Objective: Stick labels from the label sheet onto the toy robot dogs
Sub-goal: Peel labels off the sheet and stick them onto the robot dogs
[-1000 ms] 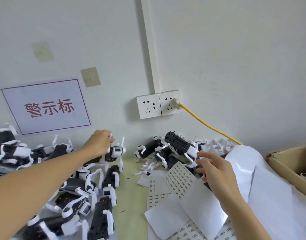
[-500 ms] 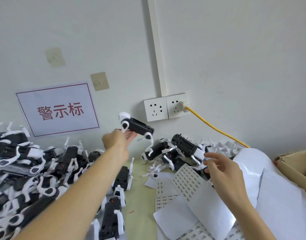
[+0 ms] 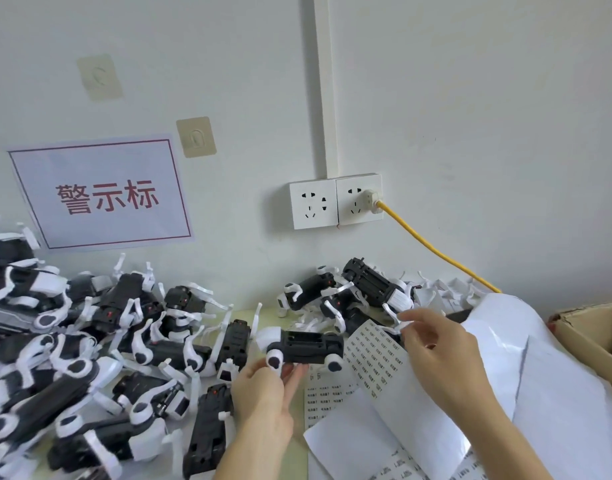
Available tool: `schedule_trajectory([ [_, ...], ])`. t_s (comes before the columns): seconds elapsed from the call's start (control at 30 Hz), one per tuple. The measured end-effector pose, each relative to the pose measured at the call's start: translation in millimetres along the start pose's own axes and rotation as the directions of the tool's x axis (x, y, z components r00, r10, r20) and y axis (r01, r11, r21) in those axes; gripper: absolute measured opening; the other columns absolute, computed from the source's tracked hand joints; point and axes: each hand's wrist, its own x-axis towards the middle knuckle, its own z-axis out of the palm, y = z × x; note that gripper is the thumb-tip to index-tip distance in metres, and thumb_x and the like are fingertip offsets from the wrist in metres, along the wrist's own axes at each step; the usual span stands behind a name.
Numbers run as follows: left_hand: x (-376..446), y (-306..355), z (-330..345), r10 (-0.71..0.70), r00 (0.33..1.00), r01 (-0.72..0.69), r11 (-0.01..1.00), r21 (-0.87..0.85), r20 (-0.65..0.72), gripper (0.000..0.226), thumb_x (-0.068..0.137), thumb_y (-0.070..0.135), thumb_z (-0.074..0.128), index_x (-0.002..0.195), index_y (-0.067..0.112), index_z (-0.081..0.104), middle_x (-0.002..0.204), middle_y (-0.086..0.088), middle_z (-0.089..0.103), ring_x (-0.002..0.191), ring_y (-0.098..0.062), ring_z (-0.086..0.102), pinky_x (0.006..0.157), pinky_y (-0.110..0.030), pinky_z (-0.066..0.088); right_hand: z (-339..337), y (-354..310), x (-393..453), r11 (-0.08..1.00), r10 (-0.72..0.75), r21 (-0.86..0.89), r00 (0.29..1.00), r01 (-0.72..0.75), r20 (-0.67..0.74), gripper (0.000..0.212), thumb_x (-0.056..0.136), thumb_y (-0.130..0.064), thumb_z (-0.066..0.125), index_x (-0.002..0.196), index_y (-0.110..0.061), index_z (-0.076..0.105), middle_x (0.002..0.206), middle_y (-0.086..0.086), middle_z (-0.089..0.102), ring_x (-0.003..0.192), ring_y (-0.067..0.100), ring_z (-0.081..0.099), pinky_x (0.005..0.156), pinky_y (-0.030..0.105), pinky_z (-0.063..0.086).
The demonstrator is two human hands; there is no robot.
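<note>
Midway, by the look of it. Left hand (image 3: 263,389) holds one toy robot dog (image 3: 304,348) belly-up above the counter (image 3: 290,459), fingers curled under its black body, thumb near a white leg joint. The underside faces the camera; no label is visible on it, though the blur leaves that uncertain.

Right hand (image 3: 436,355) is at the top edge of the label sheet (image 3: 375,358), which curls up off the counter just right of the held dog. Thumb and forefinger are pinched together at the sheet's upper corner, either on a single label or on the sheet's edge; the view does not settle which.

Stock:
- Large pile of dogs (image 3: 72,341) on the left, heaped and tangled. Whether these are labelled or waiting cannot be read from here.
- Smaller cluster of dogs (image 3: 349,292) against the wall below the wall socket (image 3: 335,202), behind the sheet.
- More label sheets (image 3: 327,393) lie flat on the counter under the curled one; loose white backing paper (image 3: 540,375) is heaped to the right, beside a cardboard box (image 3: 595,334).

Judgement: the sheet in hand has most rows full and many dogs lie about, so plenty is left. The current step is getting a label free for the held dog's underside; sticking is not yet done.
</note>
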Motion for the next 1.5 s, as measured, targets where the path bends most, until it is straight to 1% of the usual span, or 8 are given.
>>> schedule_trajectory([
  [0.1,10.3,4.7,-3.7,-0.003,1.0,0.003,1.0,-0.002,-0.017,0.023,0.102,-0.008,0.039,0.117,-0.002,0.055,0.117,-0.029,0.061,0.082,-0.03,0.064,0.09,-0.042,0.052,3.5,1.6,-3.2,0.96,-0.067,-0.264,0.994,0.089,0.09,0.029,0.092,-0.005,0.052,0.11,-0.021,0.068,0.067,-0.004,0.061,0.058,0.007,0.051,0.049,0.015,0.04],
  [0.23,10.6,3.9,-2.8,-0.021,0.999,0.021,1.0,0.009,-0.032,0.022,0.104,-0.002,0.041,0.122,0.0,0.055,0.123,-0.026,0.059,0.09,-0.03,0.063,0.085,-0.042,0.053,10.8,-4.1,-8.7,0.793,-0.074,-0.588,0.983,0.162,0.171,0.04,0.095,-0.019,0.047,0.132,-0.033,0.053,0.107,-0.014,0.055,0.113,0.01,0.045,0.067,0.023,0.04],
  [0.4,0.9,14.9,4.0,-0.084,0.992,0.084,0.996,-0.002,-0.099,0.02,0.103,0.024,0.041,0.114,0.01,0.051,0.112,-0.014,0.051,0.074,-0.024,0.053,0.081,-0.045,0.055,16.2,-7.7,-13.7,0.737,0.007,-0.663,0.979,0.131,0.202,0.046,0.095,-0.03,0.049,0.139,-0.036,0.039,0.112,-0.011,0.058,0.123,0.016,0.041,0.069,0.028,0.048],
  [0.67,-4.5,9.8,3.5,0.194,0.977,-0.21,0.801,0.561,0.088,0.026,0.1,0.025,0.053,0.123,0.018,0.045,0.095,-0.003,0.056,0.087,-0.03,0.061,0.093,-0.054,0.054,5.8,-3.8,-5.1,0.969,0.046,-0.245,0.993,-0.019,0.105,0.034,0.087,-0.016,0.069,0.108,-0.04,0.058,0.08,-0.008,0.068,0.072,0.008,0.062,0.057,0.029,0.053],
  [0.83,-2.4,11.7,-5.5,0.155,0.976,-0.217,0.663,0.716,0.152,0.038,0.099,0.038,0.052,0.129,0.014,0.047,0.088,-0.009,0.068,0.056,-0.032,0.07,0.056,-0.038,0.06,1.2,-5.8,-0.9,0.997,0.044,0.064,0.998,-0.047,0.051,0.033,0.086,-0.011,0.072,0.107,-0.035,0.063,0.05,-0.015,0.055,0.044,0.001,0.046,0.045,0.009,0.036],
  [1.03,-14.0,7.5,-5.8,0.158,0.948,-0.318,0.497,0.807,0.276,0.033,0.101,0.042,0.049,0.089,0.013,0.062,0.055,-0.01,0.07,0.047,-0.027,0.069,0.045,-0.03,0.054,-4.8,-4.4,1.2,0.977,0.086,0.192,0.995,-0.093,0.044,0.034,0.088,-0.015,0.074,0.114,-0.034,0.065,0.06,0.001,0.063,0.05,0.004,0.049,0.06,0.03,0.048],
  [1.2,-27.5,17.1,-3.9,0.57,0.752,-0.474,0.119,0.872,0.331,0.055,0.099,0.043,0.052,0.057,0.007,0.049,0.05,-0.007,0.053,0.049,-0.019,0.049,0.041,-0.028,0.033,-13.8,1.1,7.9,0.864,0.214,0.456,0.975,-0.214,0.052,0.039,0.077,-0.025,0.082,0.114,-0.024,0.072,0.097,0.013,0.075,0.095,0.019,0.07,0.089,0.035,0.053],
  [1.5,-37.3,24.7,13.3,0.674,0.532,-0.611,-0.113,0.783,0.513,0.021,0.098,0.033,0.053,0.1,0.013,0.046,0.087,0.0,0.053,0.068,-0.017,0.048,0.046,-0.018,0.023,-9.8,-0.9,6.7,0.814,0.211,0.536,0.974,-0.224,0.087,0.025,0.079,-0.028,0.08,0.102,-0.016,0.078,0.1,0.0,0.078,0.107,0.028,0.069,0.104,0.05,0.047],
])
